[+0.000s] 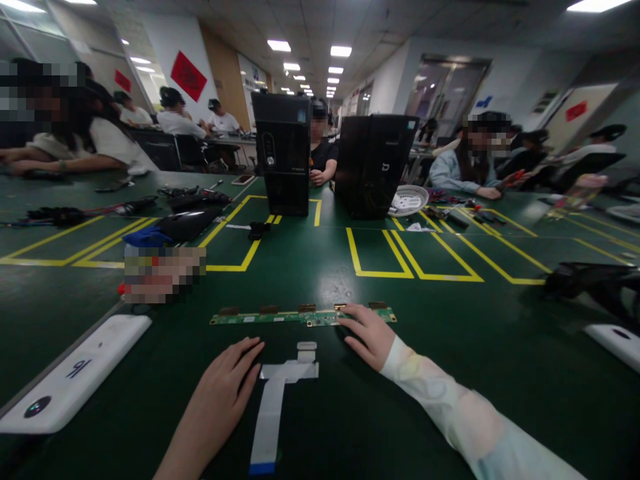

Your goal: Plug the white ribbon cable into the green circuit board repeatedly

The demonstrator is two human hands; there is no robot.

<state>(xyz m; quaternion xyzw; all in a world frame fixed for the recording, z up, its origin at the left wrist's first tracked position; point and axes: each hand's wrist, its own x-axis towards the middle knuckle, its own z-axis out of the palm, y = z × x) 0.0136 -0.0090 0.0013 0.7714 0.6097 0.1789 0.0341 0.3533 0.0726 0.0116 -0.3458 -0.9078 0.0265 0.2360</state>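
Observation:
A long, narrow green circuit board point(285, 316) lies crosswise on the dark green table in front of me. My right hand point(367, 333) rests at its right part, fingers spread, the fingertips touching or just over the board. Below the board lies a flat white ribbon cable point(269, 420), folded into a branching shape, with a blue end toward me and a small connector at the top. My left hand point(230, 373) lies flat beside the cable's left side, fingers stretched out, holding nothing. Whether its fingertips touch the cable I cannot tell.
Two black computer towers point(283, 153) stand at the back. A white device point(75, 377) lies at the left, another white one point(617, 343) at the right edge. Yellow tape point(385, 273) marks the table. A white basket point(409, 200) and cables are farther back; people sit around.

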